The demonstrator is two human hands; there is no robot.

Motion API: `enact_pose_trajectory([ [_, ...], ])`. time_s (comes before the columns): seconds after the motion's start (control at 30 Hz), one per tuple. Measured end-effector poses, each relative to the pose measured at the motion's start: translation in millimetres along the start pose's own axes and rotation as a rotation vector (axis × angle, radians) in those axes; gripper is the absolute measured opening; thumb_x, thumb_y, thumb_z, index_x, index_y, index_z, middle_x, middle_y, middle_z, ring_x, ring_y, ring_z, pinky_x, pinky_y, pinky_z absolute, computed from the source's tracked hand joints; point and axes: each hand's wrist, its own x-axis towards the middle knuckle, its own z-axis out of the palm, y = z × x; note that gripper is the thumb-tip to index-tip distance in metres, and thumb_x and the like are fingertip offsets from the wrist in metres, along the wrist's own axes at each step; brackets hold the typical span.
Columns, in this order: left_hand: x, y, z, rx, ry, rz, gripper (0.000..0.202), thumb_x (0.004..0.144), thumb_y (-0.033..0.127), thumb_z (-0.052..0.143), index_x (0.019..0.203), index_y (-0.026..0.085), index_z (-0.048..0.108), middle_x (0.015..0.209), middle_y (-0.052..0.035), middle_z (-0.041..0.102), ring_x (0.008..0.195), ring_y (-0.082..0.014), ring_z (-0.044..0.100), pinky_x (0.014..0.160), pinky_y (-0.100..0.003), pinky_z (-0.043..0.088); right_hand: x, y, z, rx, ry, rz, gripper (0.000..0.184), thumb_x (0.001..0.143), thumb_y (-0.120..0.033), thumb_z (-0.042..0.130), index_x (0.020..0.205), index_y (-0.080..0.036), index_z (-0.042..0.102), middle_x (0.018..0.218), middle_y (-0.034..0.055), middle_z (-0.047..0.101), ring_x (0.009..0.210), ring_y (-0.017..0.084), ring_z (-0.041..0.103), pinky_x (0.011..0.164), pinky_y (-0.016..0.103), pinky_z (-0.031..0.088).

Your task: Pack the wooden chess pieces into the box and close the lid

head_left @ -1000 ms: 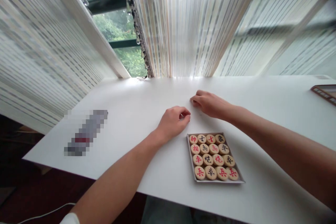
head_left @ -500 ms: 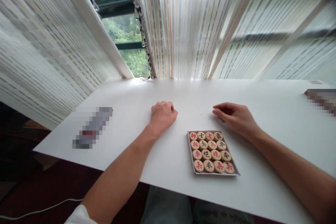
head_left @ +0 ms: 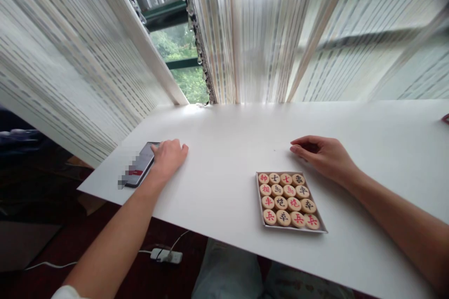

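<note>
Striped curtains part at a window behind a white table, where a smartphone lies face up toward the left end. Its long axis runs aslant, far end leaning right and near end left; a red band crosses the lower screen (its lettering, partly pixelated, cannot be read). The left hand reaches over the phone's far right side, fingers bent; whether it grips the phone cannot be told. Well apart to the right, a shallow box holds sixteen round Chinese chess pieces, four rows of four, characters upright to the wearer: the left column reads 帥, 相, 車, 兵 in red, the front row 兵, 卒, 兵, 兵, its 卒 black. Beyond the box's far right corner, the right hand is loosely curled, thumb and forefinger a narrow gap apart. Below, a white power strip lies on the dark floor.
</note>
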Motion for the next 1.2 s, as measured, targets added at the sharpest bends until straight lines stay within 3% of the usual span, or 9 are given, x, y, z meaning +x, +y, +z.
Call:
enact_pose_trajectory([
  [0.2, 9.5, -10.7, 5.6, -0.02, -0.01, -0.024, 0.042, 0.097, 0.045, 0.05, 0.097, 0.013, 0.078, 0.099, -0.0241, 0.079, 0.104, -0.0414, 0.074, 0.092, -0.05, 0.053, -0.5, -4.3, -0.3, 0.054, 0.008, 0.0, 0.034, 0.081, -0.049, 0.082, 0.096, -0.019, 0.084, 0.083, 0.009, 0.08, 0.073, 0.025, 0.072, 0.07, 0.038, 0.057],
  [0.27, 8.9, -11.8, 2.8, -0.035, 0.013, -0.013, 0.037, 0.096, 0.044, 0.053, 0.091, 0.015, 0.075, 0.091, -0.0227, 0.078, 0.101, -0.0418, 0.073, 0.096, -0.053, 0.051, -0.3, -5.7, 0.2, 0.098, 0.011, 0.009, 0.032, 0.08, -0.047, 0.084, 0.095, -0.019, 0.084, 0.082, 0.0086, 0.08, 0.073, 0.024, 0.072, 0.069, 0.037, 0.057],
  [0.4, 6.0, 2.0, -17.5, -0.152, 0.132, 0.084, 0.026, 0.095, 0.039, 0.056, 0.084, 0.019, 0.068, 0.088, -0.0189, 0.075, 0.105, -0.0443, 0.07, 0.114, -0.067, 0.033, 2.1, -7.8, 0.8, 0.224, 0.027, 0.051, 0.036, 0.076, -0.048, 0.089, 0.094, -0.018, 0.083, 0.08, 0.0075, 0.079, 0.066, 0.021, 0.07, 0.063, 0.034, 0.057],
  [0.5, 1.2, 38.6, -40.0, -0.374, 0.172, 0.225, 0.021, 0.094, 0.038, 0.057, 0.091, 0.019, 0.066, 0.102, -0.0164, 0.074, 0.111, -0.0413, 0.068, 0.109, -0.059, 0.041, 3.1, -10.3, -0.2, 0.348, 0.052, 0.1, 0.043, 0.071, -0.051, 0.094, 0.094, -0.017, 0.081, 0.083, 0.0074, 0.08, 0.067, 0.02, 0.072, 0.067, 0.034, 0.061],
  [0.6, -10.1, 97.5, -54.9, -0.666, 0.092, 0.386, 0.02, 0.09, 0.038, 0.063, 0.091, 0.019, 0.069, 0.1, -0.0114, 0.076, 0.098, -0.0313, 0.071, 0.096, -0.045, 0.052, 0.2, -15.9, -1.7, 0.487, 0.056, 0.153, 0.049, 0.067, -0.054, 0.097, 0.095, -0.017, 0.08, 0.09, 0.0086, 0.081, 0.079, 0.024, 0.078, 0.078, 0.038, 0.065],
  [0.73, -33.4, 176.2, -51.1, -1.056, -0.15, 0.578, 0.028, 0.091, 0.042, 0.067, 0.101, 0.017, 0.076, 0.095, -0.0085, 0.08, 0.085, -0.0219, 0.074, 0.08, -0.033, 0.058, -8.4, -29.4, -2.4, 0.67, 0.0, 0.206, 0.052, 0.063, -0.052, 0.101, 0.096, -0.018, 0.08, 0.095, 0.009, 0.082, 0.09, 0.026, 0.081, 0.089, 0.042, 0.066],
  [0.83, -49.9, 207.0, -38.6, -1.272, -0.299, 0.623, 0.037, 0.093, 0.042, 0.066, 0.114, 0.013, 0.075, 0.097, -0.0115, 0.082, 0.084, -0.0208, 0.075, 0.072, -0.031, 0.062, -15.0, -40.6, -1.2, 0.77, -0.055, 0.229, 0.048, 0.064, -0.047, 0.102, 0.095, -0.018, 0.08, 0.093, 0.0086, 0.083, 0.085, 0.025, 0.081, 0.086, 0.041, 0.066],
  [0.97, -62.8, 207.2, -26.7, -1.441, -0.401, 0.61, 0.043, 0.094, 0.047, 0.068, 0.115, 0.01, 0.076, 0.103, -0.0141, 0.082, 0.08, -0.0187, 0.074, 0.074, -0.032, 0.063, -21.7, -50.9, 1.5, 0.842, -0.115, 0.239, 0.042, 0.067, -0.041, 0.101, 0.096, -0.017, 0.082, 0.089, 0.0082, 0.083, 0.075, 0.019, 0.078, 0.077, 0.033, 0.064],
  [1.2, -71.3, 195.8, -29.0, -1.68, -0.547, 0.568, 0.024, 0.086, 0.035, 0.086, 0.099, 0.015, 0.083, 0.094, -0.0081, 0.084, 0.083, -0.0178, 0.076, 0.075, -0.027, 0.06, -28.9, -58.0, 3.0, 0.881, -0.133, 0.241, 0.032, 0.071, -0.034, 0.101, 0.093, -0.019, 0.084, 0.084, 0.0057, 0.083, 0.073, 0.016, 0.077, 0.073, 0.027, 0.064],
])
